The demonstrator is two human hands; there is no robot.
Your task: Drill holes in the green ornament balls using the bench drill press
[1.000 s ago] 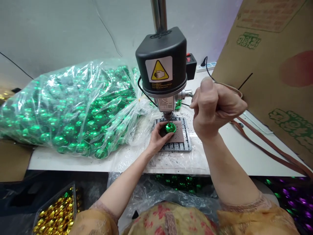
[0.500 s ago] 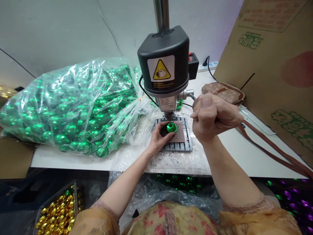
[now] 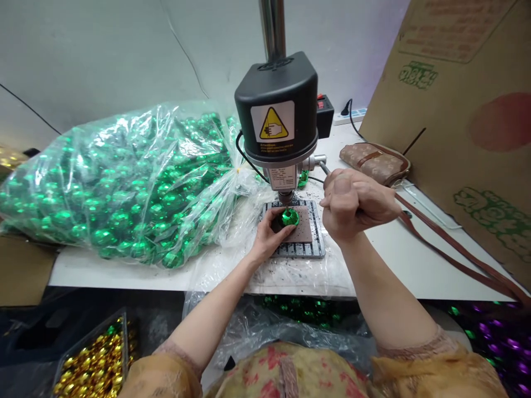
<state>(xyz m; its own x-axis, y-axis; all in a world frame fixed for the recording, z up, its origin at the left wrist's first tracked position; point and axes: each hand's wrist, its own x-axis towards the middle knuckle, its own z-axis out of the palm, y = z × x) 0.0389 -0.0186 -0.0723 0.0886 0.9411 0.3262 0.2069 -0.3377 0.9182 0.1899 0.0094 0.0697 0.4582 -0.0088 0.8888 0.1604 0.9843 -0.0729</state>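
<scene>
Between the thumb and fingers of my left hand [image 3: 269,232] is a shiny green faceted ball [image 3: 290,218], pinched on a brown pad [image 3: 305,229]. That pad lies on the slotted metal base [image 3: 318,243] of a small black drill press [image 3: 276,105]. The chuck [image 3: 286,197] is just above the ball; a dark hole shows in the ball's top, and whether a bit is in it I cannot tell. My right hand [image 3: 352,202] is closed around the press's feed lever [image 3: 324,167], whose grip end is hidden in my fist.
A big clear bag of green balls [image 3: 124,182] lies at the left. A brown handbag [image 3: 375,163] and a cardboard box [image 3: 464,138] are at the right. Below the table edge stands a bin of gold balls [image 3: 93,359]. Dark shavings dot the base.
My right hand has moved slightly down and left with the lever. The left hand still pinches the ball in nearly the same place. The view has shifted a little.
</scene>
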